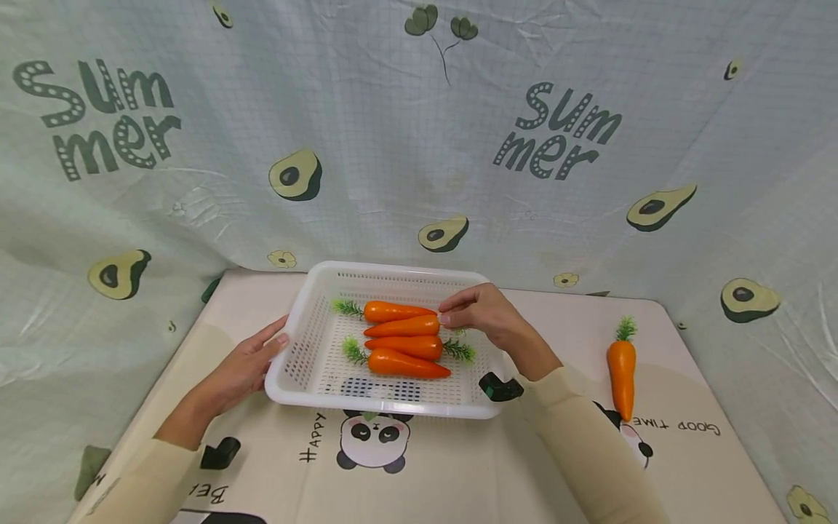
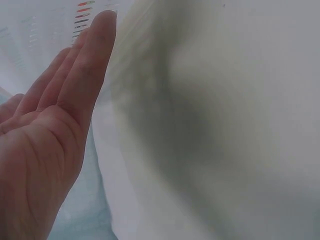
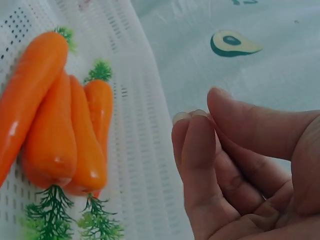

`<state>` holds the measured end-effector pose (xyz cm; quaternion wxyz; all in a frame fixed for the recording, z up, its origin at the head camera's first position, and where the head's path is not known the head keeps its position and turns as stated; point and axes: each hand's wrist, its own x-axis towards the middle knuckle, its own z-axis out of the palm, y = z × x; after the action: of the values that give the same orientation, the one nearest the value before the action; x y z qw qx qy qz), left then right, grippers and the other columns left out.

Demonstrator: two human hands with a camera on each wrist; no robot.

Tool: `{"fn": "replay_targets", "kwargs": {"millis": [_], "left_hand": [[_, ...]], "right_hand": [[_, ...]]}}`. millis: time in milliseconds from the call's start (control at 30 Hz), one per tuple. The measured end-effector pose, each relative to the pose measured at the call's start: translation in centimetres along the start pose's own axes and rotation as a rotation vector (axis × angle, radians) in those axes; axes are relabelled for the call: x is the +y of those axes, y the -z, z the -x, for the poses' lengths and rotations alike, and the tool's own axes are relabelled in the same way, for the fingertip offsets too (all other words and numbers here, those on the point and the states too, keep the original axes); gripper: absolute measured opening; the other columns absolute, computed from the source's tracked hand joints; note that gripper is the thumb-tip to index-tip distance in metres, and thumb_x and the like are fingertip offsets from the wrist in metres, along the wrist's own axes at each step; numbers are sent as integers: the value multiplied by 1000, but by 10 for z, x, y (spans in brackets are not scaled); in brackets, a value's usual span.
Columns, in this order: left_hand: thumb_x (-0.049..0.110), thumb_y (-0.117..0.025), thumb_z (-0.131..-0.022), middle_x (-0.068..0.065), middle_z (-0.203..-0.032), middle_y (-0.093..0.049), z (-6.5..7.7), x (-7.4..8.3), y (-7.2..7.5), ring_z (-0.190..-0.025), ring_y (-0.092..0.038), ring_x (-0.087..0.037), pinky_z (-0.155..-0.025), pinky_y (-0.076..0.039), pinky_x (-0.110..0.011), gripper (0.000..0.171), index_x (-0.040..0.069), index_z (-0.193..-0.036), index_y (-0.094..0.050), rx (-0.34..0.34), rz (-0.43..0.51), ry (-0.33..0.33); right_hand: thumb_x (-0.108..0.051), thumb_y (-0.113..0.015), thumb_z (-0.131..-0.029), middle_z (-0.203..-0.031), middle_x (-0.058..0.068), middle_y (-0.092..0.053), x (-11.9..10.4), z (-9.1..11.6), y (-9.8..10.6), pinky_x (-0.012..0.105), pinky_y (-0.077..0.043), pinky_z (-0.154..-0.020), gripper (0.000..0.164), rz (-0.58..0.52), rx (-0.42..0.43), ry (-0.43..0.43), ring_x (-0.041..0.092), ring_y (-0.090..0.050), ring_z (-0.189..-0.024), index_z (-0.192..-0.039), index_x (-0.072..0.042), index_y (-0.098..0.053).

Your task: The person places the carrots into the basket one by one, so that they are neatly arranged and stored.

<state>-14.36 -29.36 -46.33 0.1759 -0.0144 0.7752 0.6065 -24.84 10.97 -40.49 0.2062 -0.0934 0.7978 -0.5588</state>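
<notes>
A white plastic basket (image 1: 386,405) holds several orange carrots (image 1: 406,364) with green leafy tops, lying side by side and pointing both ways. My left hand (image 1: 245,367) is at the basket's left side, its fingertips against the outer wall. In the left wrist view its fingers (image 2: 85,70) are nearly straight. My right hand (image 1: 487,316) hovers over the basket's right part, fingertips close to the thick end of an upper carrot (image 1: 409,325). The right wrist view shows its fingers (image 3: 200,145) loosely bent, thumb near the fingertips, with nothing between them.
One more carrot (image 1: 622,371) lies alone on the table's right side, leaves pointing away. The table (image 1: 458,466) wears a cream cloth with panda prints. Behind and beside it hangs a pale curtain (image 1: 366,131) with avocado prints.
</notes>
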Motion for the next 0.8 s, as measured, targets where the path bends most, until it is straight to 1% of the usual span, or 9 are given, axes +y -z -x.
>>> {"fn": "replay_targets", "kwargs": {"millis": [100,267,433,567,800], "left_hand": [[46,-42,-112,-33,-162,-36,-1,0,0,-119,-65,-30,-86,-59,-40,71,22,-169,-8,6,-14,-1],[46,-42,-111,-32,-162,-36,-2,1,0,-119,-65,-31,-86,-60,-41,71,24,-169,-9,16,-22,9],[46,-41,-112,-32,-162,-37,-2,0,0,-119,-65,-30,-86,-59,-41,70,24,-169,-8,13,-20,13],[46,-42,-112,-31,-162,-37,-2,0,0,-120,-65,-32,-86,-59,-41,70,25,-169,-9,9,-24,5],[46,-42,-112,-31,-163,-36,-1,0,0,-121,-64,-33,-86,-59,-41,69,27,-169,-8,5,-28,6]], "right_hand": [[-5,-77,-91,-95,6,-77,1,4,7,47,-60,-96,29,4,19,-1,20,-73,-86,-116,9,-74],[-6,-77,-91,-97,4,-77,5,9,20,42,-61,-94,30,23,40,-14,15,-73,-86,-118,7,-74],[-3,-77,-91,-95,0,-77,8,15,31,35,-62,-91,32,2,60,-28,13,-74,-85,-120,8,-72],[-2,-76,-91,-94,-3,-77,9,21,38,29,-61,-88,37,-11,73,-35,11,-74,-86,-125,11,-69],[-1,-76,-91,-92,-6,-78,17,29,49,25,-61,-84,43,-28,64,-28,6,-74,-86,-129,15,-64]]}}
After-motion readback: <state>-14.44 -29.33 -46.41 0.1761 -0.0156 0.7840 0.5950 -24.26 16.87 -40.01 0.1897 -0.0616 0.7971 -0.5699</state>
